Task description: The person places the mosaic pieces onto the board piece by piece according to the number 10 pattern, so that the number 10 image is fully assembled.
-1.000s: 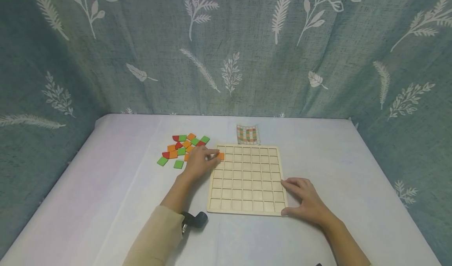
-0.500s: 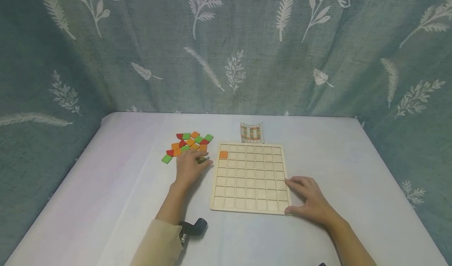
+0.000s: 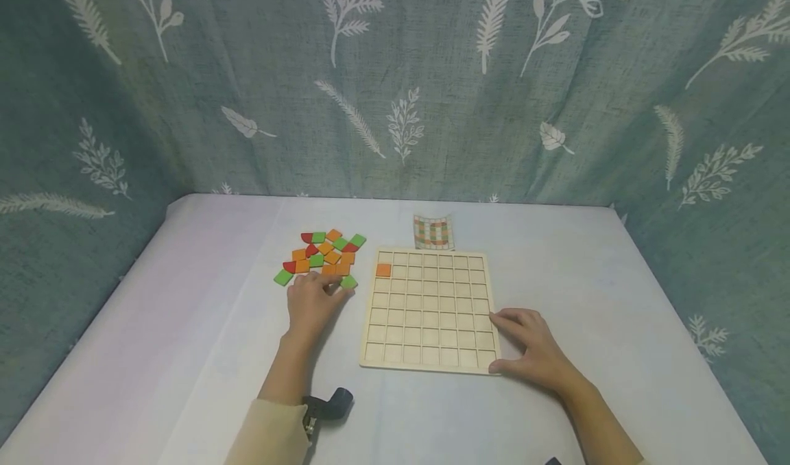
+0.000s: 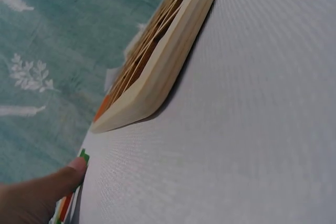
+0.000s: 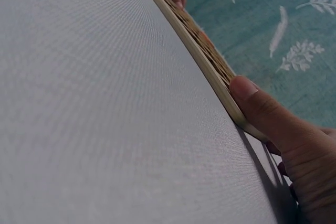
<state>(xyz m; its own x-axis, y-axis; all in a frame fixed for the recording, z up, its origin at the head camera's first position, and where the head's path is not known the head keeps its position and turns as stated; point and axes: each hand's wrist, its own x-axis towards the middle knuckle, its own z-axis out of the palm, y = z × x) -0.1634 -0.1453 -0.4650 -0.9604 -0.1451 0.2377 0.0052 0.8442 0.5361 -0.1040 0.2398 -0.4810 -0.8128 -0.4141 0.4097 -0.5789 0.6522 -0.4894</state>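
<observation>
A square wooden grid board [image 3: 429, 311] lies flat on the table, with one orange square tile [image 3: 383, 270] in a cell at its far left. Left of the board, my left hand [image 3: 311, 305] pinches a green square tile [image 3: 348, 282] between thumb and finger, beside the loose tiles. In the left wrist view the thumb tip meets this tile's edge; the other fingers are out of sight there. My right hand [image 3: 532, 352] holds the board at its near right corner. Its thumb [image 5: 257, 100] lies over the rim in the right wrist view.
Several loose orange, green and red tiles [image 3: 317, 260] lie left of the board, some red ones rounded. A small checked pattern card [image 3: 433, 232] sits behind the board. A white cloth [image 3: 574, 266] covers the table, and a patterned green curtain [image 3: 395, 122] hangs around it.
My left hand has let go of the orange tile in the board's cell and moved left to the green tile. The right hand stays at the board's corner.
</observation>
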